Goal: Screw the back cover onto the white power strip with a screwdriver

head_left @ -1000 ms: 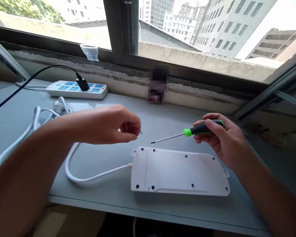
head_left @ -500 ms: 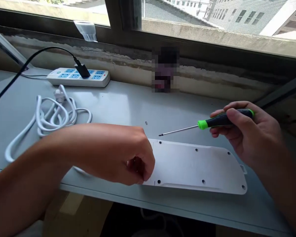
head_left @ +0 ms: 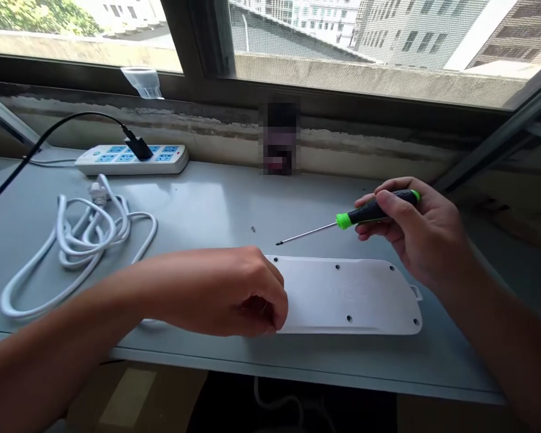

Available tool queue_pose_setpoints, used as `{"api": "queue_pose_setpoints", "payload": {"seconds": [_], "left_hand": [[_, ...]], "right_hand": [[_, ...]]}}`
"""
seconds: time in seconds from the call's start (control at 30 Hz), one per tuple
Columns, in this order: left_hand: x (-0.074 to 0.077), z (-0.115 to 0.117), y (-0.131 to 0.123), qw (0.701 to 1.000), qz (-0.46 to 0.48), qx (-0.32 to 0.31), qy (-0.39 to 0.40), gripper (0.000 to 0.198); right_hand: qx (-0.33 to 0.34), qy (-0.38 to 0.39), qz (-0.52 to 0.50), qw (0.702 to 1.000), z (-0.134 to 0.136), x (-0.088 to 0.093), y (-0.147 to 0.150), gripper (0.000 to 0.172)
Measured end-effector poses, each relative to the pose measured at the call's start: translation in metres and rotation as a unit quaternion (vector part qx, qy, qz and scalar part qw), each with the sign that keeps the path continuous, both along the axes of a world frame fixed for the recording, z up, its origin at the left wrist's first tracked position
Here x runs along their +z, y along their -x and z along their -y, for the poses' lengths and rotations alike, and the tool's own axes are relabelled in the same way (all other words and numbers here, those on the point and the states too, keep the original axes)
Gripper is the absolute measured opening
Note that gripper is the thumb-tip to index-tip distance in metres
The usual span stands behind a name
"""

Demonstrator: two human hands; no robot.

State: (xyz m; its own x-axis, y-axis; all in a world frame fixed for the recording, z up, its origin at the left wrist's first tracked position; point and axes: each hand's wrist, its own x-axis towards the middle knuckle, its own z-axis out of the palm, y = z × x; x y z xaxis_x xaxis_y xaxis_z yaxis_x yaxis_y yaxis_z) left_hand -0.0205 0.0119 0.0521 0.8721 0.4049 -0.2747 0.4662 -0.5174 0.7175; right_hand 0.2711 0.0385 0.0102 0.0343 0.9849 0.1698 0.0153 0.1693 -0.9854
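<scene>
The back of a white power strip casing (head_left: 349,294) lies face down on the grey sill, with several screw holes showing. My left hand (head_left: 234,294) is curled over its left end and hides that end. My right hand (head_left: 415,231) grips a screwdriver (head_left: 365,211) with a black and green handle, and its thin shaft points left, above the casing and not touching it. A tiny metal screw (head_left: 253,228) lies on the sill beyond the casing, close to the shaft's tip.
A coiled white power cord (head_left: 85,240) lies to the left. Behind it stands a plugged-in white socket strip (head_left: 130,159) with a black cable. A blurred object (head_left: 279,138) stands against the wall. The sill's front edge (head_left: 297,367) runs close below the casing.
My left hand has come down from above the sill onto the casing's left end. The screw now lies on the sill. The view has tilted down and shifted, and the right hand stays near the casing.
</scene>
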Motion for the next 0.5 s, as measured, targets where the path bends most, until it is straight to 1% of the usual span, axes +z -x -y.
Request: {"api": "queue_pose_setpoints", "payload": {"seconds": [0.07,0.2,0.27,0.5], "left_hand": [[-0.0001,0.0017,0.0006,1.0,0.001,-0.006,-0.006,0.026],[0.0004,0.0056,0.0017,1.0,0.004,-0.013,-0.012,0.025],[0.0005,0.0069,0.0019,1.0,0.003,-0.014,-0.02,0.027],[0.0008,0.0095,0.0041,0.999,-0.006,-0.003,-0.044,0.028]], "right_hand": [[0.006,0.0,0.005,1.0,-0.0005,-0.001,-0.0008,0.033],[0.006,-0.004,0.006,1.0,0.0009,0.0,0.0001,0.03],[0.007,-0.006,0.004,1.0,0.0017,0.0007,0.0008,0.031],[0.004,-0.014,-0.009,1.0,0.0002,0.0008,0.0001,0.033]]}}
